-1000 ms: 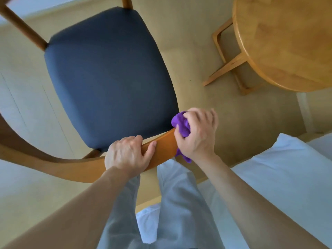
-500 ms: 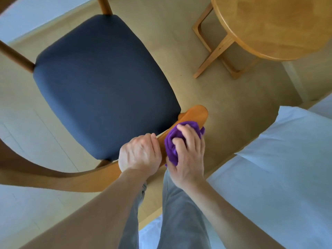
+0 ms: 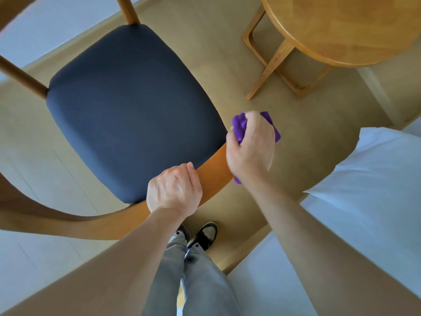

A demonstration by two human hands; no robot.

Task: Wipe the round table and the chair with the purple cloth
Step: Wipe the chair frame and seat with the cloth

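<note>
A wooden chair with a dark blue seat (image 3: 127,106) stands below me, its curved wooden backrest rail (image 3: 214,174) running under my hands. My left hand (image 3: 174,190) grips that rail from above. My right hand (image 3: 250,147) holds the bunched purple cloth (image 3: 240,127) pressed over the right end of the rail, which it hides. The round wooden table (image 3: 341,30) is at the top right, apart from both hands.
The table's wooden legs (image 3: 271,65) stand on the beige floor to the right of the chair. A white bed with a pillow (image 3: 364,190) fills the lower right. My legs and dark shoes (image 3: 202,236) are behind the chair back.
My right hand with the cloth slid along the rail to its right end, covering the tip. My left hand stayed gripped on the rail. The view shifted.
</note>
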